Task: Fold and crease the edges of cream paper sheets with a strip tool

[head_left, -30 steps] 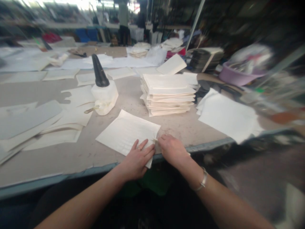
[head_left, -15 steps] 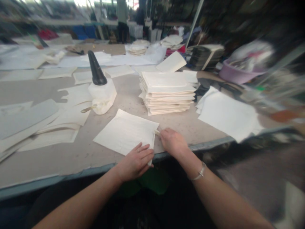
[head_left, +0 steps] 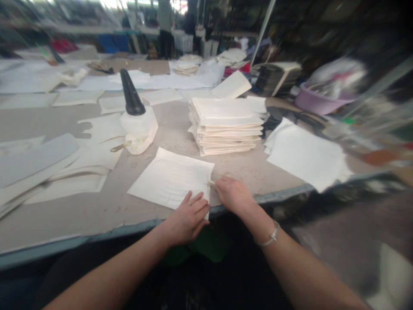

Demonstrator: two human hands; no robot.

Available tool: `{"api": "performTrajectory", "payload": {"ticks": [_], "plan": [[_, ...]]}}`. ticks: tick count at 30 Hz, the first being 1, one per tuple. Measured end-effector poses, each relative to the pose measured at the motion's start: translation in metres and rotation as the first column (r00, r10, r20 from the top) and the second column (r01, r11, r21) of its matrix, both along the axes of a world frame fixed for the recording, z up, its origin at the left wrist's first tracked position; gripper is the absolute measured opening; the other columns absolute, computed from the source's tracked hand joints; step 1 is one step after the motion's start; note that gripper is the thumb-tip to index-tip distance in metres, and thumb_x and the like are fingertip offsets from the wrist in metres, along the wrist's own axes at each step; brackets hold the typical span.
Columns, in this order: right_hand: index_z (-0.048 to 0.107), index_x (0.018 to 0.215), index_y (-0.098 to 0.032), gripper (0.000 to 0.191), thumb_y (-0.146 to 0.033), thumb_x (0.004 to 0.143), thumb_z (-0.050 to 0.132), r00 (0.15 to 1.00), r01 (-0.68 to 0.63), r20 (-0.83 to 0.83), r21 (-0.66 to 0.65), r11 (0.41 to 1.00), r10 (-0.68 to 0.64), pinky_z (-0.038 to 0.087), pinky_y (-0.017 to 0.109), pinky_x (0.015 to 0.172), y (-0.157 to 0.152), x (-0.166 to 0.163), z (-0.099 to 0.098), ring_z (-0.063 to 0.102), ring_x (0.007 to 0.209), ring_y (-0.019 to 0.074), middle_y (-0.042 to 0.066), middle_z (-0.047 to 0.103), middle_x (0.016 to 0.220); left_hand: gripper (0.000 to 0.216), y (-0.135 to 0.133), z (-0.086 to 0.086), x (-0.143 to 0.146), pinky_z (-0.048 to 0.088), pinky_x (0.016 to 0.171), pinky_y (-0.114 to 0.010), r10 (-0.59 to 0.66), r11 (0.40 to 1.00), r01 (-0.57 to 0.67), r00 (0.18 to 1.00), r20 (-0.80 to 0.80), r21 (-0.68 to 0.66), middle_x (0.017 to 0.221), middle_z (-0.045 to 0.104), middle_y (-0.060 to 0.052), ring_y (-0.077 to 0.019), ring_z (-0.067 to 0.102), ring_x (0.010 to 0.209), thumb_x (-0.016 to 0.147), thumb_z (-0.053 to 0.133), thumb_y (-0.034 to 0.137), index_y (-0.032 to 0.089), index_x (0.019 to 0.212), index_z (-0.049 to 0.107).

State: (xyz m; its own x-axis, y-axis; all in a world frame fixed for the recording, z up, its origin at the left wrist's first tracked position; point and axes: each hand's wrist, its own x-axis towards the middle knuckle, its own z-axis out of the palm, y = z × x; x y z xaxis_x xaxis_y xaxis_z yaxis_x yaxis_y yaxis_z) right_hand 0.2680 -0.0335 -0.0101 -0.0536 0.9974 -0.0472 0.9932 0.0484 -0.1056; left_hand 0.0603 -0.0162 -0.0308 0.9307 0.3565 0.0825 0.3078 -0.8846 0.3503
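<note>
A cream-white rectangular sheet (head_left: 171,176) lies flat at the table's front edge, its near corner reaching to the edge. My left hand (head_left: 190,217) rests on that corner, fingers stretched out and a little spread over the surface. At the sheet's right edge is my right hand (head_left: 234,193), its fingers closed around a small stick-like tool with a pale tip (head_left: 211,184). The tip touches the sheet's edge; the rest of the tool is hidden in the hand, so its exact kind does not show.
Beyond the sheet stands a thick stack of folded cream pieces (head_left: 229,129). Left of it are a white container with a black cone-shaped top (head_left: 132,97) and loose sheets (head_left: 80,172). More white sheets (head_left: 306,153) and a purple basin (head_left: 318,101) lie to the right.
My right hand has slid slightly toward me along the sheet's right edge with the tool. My left hand has shifted a little, its fingers still on the sheet.
</note>
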Motion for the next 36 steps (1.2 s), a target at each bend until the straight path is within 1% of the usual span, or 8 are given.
{"api": "performTrajectory", "payload": {"ticks": [5,13,17,20,24,28,32,36], "plan": [[0.065,0.083,-0.018,0.02,-0.022,0.091,0.047,0.996,-0.082,-0.032,-0.053,0.995,0.081,0.039,0.024,0.066,-0.008,0.001,0.009,0.059,0.078,0.0163,0.005,0.065,0.085,0.033,-0.001,0.001,0.0,0.028,0.109,-0.059,0.004,0.999,-0.005,1.0,0.031,0.041,0.11,0.055,-0.016,-0.0315,0.041,0.127,0.091,0.043,0.025,0.013,0.12,0.053],[0.064,0.078,-0.02,0.021,-0.021,0.09,0.047,0.983,-0.175,-0.068,-0.067,0.982,0.171,0.038,0.024,0.063,-0.021,-0.003,0.014,0.059,0.073,0.0155,0.003,0.065,0.08,0.027,0.001,-0.007,-0.002,0.028,0.109,-0.057,-0.023,0.993,0.014,0.997,0.074,0.115,0.099,0.054,-0.011,-0.026,0.047,0.117,0.092,0.044,0.025,0.015,0.114,0.056],[0.065,0.083,-0.02,0.022,-0.025,0.092,0.045,0.992,-0.115,-0.062,-0.053,0.992,0.111,0.039,0.024,0.065,-0.019,0.0,0.01,0.06,0.076,0.0158,0.003,0.065,0.083,0.026,0.001,-0.01,-0.002,0.03,0.108,-0.056,-0.027,0.989,0.01,0.993,0.116,0.144,0.096,0.054,-0.01,-0.0258,0.048,0.116,0.093,0.044,0.026,0.015,0.111,0.058],[0.065,0.086,-0.019,0.023,-0.027,0.093,0.045,0.998,-0.053,-0.039,-0.037,0.998,0.051,0.04,0.025,0.067,-0.014,0.0,0.007,0.06,0.078,0.0169,0.005,0.065,0.085,0.023,0.001,-0.009,-0.003,0.032,0.107,-0.055,-0.033,0.989,0.009,0.987,0.157,0.15,0.091,0.055,-0.008,-0.0234,0.052,0.108,0.093,0.044,0.026,0.016,0.106,0.06],[0.065,0.084,-0.019,0.022,-0.025,0.092,0.046,0.995,-0.093,-0.047,-0.05,0.994,0.091,0.039,0.025,0.065,-0.016,-0.003,0.01,0.06,0.075,0.0166,0.005,0.065,0.084,0.02,0.002,-0.009,-0.005,0.034,0.108,-0.049,-0.056,0.992,0.033,0.982,0.181,0.125,0.084,0.054,-0.005,-0.0185,0.055,0.098,0.094,0.043,0.024,0.018,0.097,0.062],[0.065,0.081,-0.019,0.022,-0.022,0.091,0.045,0.985,-0.167,-0.058,-0.052,0.985,0.164,0.038,0.025,0.063,-0.024,-0.007,0.014,0.059,0.073,0.0169,0.004,0.065,0.081,0.019,0.001,-0.011,-0.006,0.039,0.105,-0.046,-0.07,0.986,0.034,0.972,0.224,0.161,0.08,0.053,-0.004,-0.0159,0.054,0.087,0.093,0.044,0.023,0.017,0.094,0.062],[0.065,0.082,-0.019,0.022,-0.019,0.09,0.045,0.98,-0.195,-0.062,-0.061,0.979,0.191,0.038,0.026,0.063,-0.027,-0.008,0.014,0.059,0.073,0.0174,0.005,0.065,0.081,0.017,0.001,-0.013,-0.004,0.047,0.095,-0.039,-0.099,0.972,0.026,0.947,0.306,0.235,0.072,0.048,-0.002,-0.0132,0.046,0.069,0.091,0.048,0.02,0.015,0.084,0.062],[0.065,0.082,-0.018,0.024,-0.021,0.091,0.044,0.975,-0.208,-0.091,-0.08,0.975,0.201,0.037,0.026,0.064,-0.03,-0.009,0.016,0.058,0.073,0.0168,0.006,0.066,0.083,0.014,0.0,-0.016,-0.003,0.05,0.089,-0.037,-0.118,0.96,0.017,0.93,0.349,0.279,0.066,0.047,-0.001,-0.0143,0.043,0.066,0.089,0.052,0.019,0.016,0.078,0.061]]}}
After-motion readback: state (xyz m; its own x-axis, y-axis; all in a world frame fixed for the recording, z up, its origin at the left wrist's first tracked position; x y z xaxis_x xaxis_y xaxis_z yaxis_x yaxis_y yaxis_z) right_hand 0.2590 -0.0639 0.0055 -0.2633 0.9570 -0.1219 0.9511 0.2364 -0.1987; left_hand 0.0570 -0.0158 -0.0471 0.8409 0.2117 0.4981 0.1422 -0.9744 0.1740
